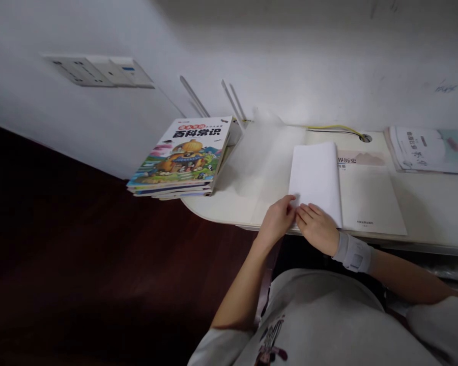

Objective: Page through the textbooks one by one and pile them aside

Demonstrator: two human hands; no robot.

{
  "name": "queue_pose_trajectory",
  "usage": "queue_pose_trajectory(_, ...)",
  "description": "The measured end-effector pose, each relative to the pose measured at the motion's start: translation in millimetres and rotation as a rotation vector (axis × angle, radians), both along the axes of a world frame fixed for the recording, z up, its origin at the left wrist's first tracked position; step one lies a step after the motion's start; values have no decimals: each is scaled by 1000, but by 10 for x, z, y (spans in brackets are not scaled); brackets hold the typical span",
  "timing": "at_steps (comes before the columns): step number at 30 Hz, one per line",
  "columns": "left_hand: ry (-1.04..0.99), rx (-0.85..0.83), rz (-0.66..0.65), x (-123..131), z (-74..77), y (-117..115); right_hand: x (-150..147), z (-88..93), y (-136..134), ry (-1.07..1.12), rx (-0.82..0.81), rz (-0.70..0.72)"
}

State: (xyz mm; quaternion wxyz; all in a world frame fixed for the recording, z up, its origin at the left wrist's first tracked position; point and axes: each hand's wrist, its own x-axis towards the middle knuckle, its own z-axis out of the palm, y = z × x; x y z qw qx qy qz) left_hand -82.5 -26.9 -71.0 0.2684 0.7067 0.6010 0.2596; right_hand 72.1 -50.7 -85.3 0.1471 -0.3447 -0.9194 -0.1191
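One white table [437, 213], one stack of books [187, 157] left of centre, one pale book [374, 198] right of centre.
One white sheet [316, 175], right of centre, overlaps that book; of our two hands, the right hand [317, 229] lies flat on it, the left hand [278, 218] curls at its lower-left corner, gripping or not we cannot tell.

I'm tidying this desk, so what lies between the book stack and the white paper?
In the head view, a see-through sheet lies on the desk between the book stack and the white paper.
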Motion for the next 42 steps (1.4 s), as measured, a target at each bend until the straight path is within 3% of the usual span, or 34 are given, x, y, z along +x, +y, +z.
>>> queue_pose_trajectory(3, -5, 14, -17, -21, -53, 1, 70, 109, 87, 138, -174, 59)
queue_pose_trajectory(6, 13, 89, -31, -30, -77, -27, 346, 219, 573, 374, -350, 85)
queue_pose_trajectory(9, 74, 315, -113, 74, -57, -116, 704, 170, 1376, 614, -313, -171)
queue_pose_trajectory(11, 143, 508, -248, 213, -54, -203, 866, 49, 1871, 729, -342, -350)
queue_pose_trajectory(13, 220, 652, -382, 367, -90, -285, 924, -82, 2203, 800, -409, -448)
queue_pose_trajectory(15, 285, 736, -428, 488, -169, -338, 896, -177, 2353, 828, -462, -499)
queue_pose_trajectory(20, 376, 807, -287, 544, -422, -339, 769, -235, 2312, 740, -490, -507)
queue_pose_trajectory(24, 394, 808, -237, 460, -519, -347, 784, -246, 2261, 668, -471, -438)
queue_pose_trajectory(30, 415, 758, -179, 364, -460, -392, 801, -260, 2228, 607, -461, -319)
queue_pose_trajectory(42, 509, 633, -139, 231, -377, -435, 745, -204, 2181, 412, -405, -311)
